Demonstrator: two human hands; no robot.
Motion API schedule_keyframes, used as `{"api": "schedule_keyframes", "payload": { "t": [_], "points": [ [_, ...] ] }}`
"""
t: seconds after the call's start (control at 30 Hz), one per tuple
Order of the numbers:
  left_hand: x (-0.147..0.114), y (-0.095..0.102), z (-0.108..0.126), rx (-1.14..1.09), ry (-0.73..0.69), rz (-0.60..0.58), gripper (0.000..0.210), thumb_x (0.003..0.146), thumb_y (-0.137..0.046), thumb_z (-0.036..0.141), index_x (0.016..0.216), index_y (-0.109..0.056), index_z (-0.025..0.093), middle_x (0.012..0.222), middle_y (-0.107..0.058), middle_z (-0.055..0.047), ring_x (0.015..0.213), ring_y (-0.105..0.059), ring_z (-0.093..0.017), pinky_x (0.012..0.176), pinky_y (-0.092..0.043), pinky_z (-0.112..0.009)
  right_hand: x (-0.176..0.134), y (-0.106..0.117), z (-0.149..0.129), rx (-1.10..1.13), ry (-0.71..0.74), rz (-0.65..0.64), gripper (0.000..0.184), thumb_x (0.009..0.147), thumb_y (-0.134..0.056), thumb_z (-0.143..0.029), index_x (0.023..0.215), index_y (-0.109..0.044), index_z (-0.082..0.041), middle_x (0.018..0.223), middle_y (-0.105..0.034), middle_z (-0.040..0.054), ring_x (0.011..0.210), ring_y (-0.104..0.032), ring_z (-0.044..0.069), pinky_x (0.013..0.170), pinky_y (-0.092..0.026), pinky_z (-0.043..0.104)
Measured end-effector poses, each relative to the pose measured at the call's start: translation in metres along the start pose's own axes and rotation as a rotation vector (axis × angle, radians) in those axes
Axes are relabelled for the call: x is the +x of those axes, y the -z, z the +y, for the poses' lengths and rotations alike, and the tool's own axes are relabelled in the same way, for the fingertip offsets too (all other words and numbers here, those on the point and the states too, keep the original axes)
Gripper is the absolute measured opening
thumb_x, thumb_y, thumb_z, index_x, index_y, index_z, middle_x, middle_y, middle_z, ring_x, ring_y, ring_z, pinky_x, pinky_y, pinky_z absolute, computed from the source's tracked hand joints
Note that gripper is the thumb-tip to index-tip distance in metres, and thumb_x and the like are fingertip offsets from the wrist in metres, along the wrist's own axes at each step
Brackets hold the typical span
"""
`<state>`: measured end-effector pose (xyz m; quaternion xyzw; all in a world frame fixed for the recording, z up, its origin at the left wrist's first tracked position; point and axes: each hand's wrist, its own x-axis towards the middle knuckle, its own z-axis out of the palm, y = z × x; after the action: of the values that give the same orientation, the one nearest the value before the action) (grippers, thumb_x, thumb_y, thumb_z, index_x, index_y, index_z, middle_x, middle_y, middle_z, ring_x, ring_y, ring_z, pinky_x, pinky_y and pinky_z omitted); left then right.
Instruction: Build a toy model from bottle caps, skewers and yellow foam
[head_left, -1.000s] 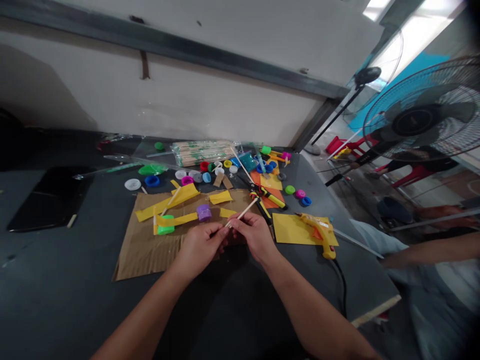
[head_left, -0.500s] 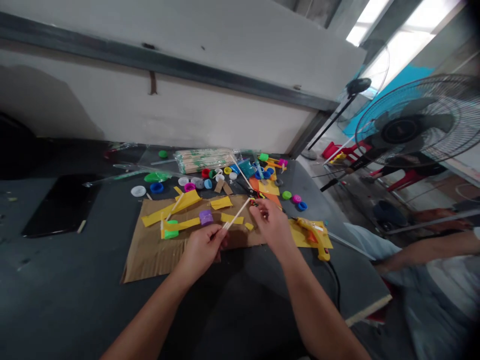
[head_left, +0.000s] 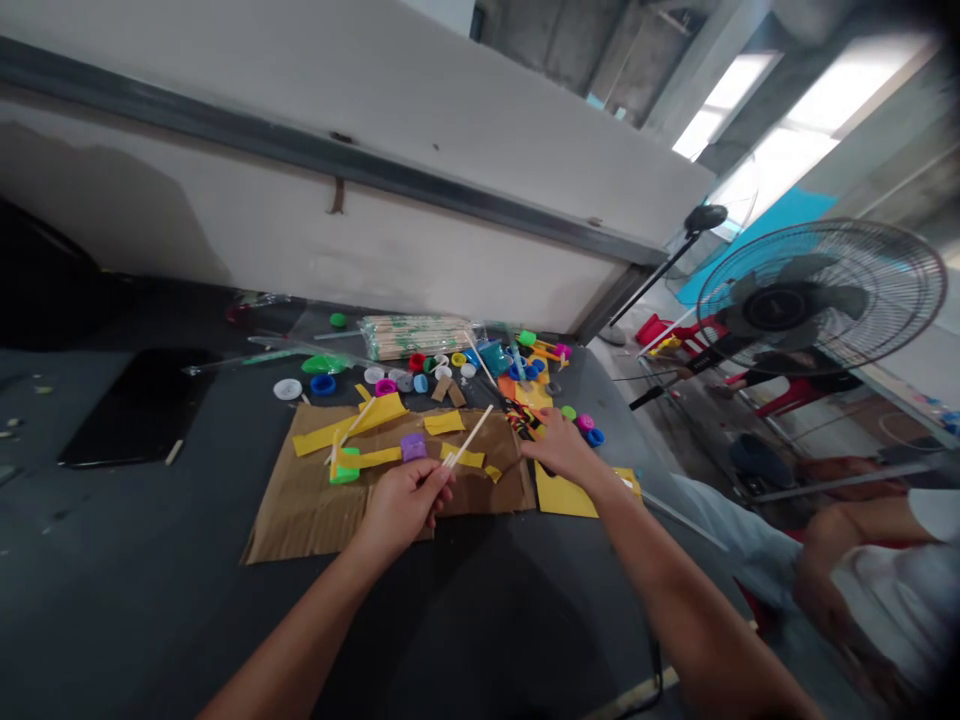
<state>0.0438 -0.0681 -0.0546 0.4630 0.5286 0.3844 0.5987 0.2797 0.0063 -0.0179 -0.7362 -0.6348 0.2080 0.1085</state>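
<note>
Thin pale wooden sticks [head_left: 466,440] are pinched in my left hand [head_left: 405,500], pointing up and right over the cardboard sheet [head_left: 285,510]. My right hand [head_left: 566,447] is beside a hand tool with black, red and yellow handles [head_left: 523,415]; blur hides its kind and whether my fingers grip it. Below that hand lies a yellow sheet [head_left: 562,493]. On the cardboard are yellow paper strips [head_left: 379,410], a purple cap [head_left: 412,446] and a green cap [head_left: 345,466] joined to a strip.
Several bottle caps [head_left: 322,384] and a bag of wooden sticks [head_left: 412,336] line the back of the dark table [head_left: 187,570]. A black phone-like slab [head_left: 135,405] lies left. At right are a standing fan [head_left: 780,300] and a seated person [head_left: 885,590].
My right hand has moved away from the stick's tip, right and down, now covering the yellow glue gun. My left hand still holds the sticks. The view has shifted slightly.
</note>
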Motion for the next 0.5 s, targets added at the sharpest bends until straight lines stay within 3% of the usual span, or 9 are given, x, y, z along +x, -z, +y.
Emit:
{"api": "schedule_keyframes", "payload": {
  "t": [0.07,0.13,0.23,0.33,0.5],
  "points": [
    [0.000,0.001,-0.002,0.029,-0.012,0.006,0.033,0.079,-0.051,0.048,0.075,-0.061,0.017,0.062,-0.056,0.002,0.046,-0.049,-0.010,0.040,-0.039,-0.020,-0.015,0.008,0.010,0.157,0.020,-0.073,0.060,0.065,-0.060,-0.032,0.122,-0.054,-0.013,0.117,-0.062,0.0151,0.107,-0.058,0.029,0.089,-0.047,0.038],
    [0.001,0.003,-0.004,0.064,-0.030,0.019,0.034,0.081,-0.049,0.048,0.074,-0.061,0.017,0.062,-0.056,0.002,0.045,-0.049,-0.009,0.041,-0.039,-0.021,-0.038,0.010,0.023,0.481,0.003,-0.205,0.048,0.065,-0.055,-0.028,0.113,-0.058,-0.020,0.100,-0.066,0.0079,0.089,-0.063,0.024,0.074,-0.051,0.035],
    [0.001,0.004,-0.005,0.088,-0.050,0.051,0.036,0.083,-0.048,0.050,0.074,-0.061,0.018,0.061,-0.056,0.002,0.047,-0.051,-0.011,0.042,-0.039,-0.021,-0.081,0.000,0.033,0.732,-0.087,-0.395,0.041,0.059,-0.060,-0.023,0.099,-0.059,-0.020,0.088,-0.065,0.0051,0.078,-0.061,0.021,0.065,-0.048,0.031],
    [0.001,0.003,-0.005,0.084,-0.039,0.074,0.036,0.081,-0.050,0.052,0.076,-0.062,0.018,0.062,-0.057,0.001,0.052,-0.054,-0.013,0.042,-0.041,-0.022,-0.114,-0.013,0.025,0.670,-0.076,-0.511,0.036,0.056,-0.057,-0.018,0.092,-0.057,-0.019,0.083,-0.062,0.0018,0.076,-0.057,0.017,0.063,-0.042,0.026],
    [-0.001,0.001,-0.004,0.152,-0.062,0.076,0.037,0.082,-0.048,0.051,0.079,-0.064,0.018,0.063,-0.058,0.001,0.054,-0.055,-0.015,0.045,-0.043,-0.023,-0.123,-0.027,0.001,0.488,0.017,-0.506,0.023,0.065,-0.053,-0.020,0.087,-0.054,-0.018,0.077,-0.057,-0.0007,0.072,-0.049,0.014,0.065,-0.038,0.025]
  ]
}}
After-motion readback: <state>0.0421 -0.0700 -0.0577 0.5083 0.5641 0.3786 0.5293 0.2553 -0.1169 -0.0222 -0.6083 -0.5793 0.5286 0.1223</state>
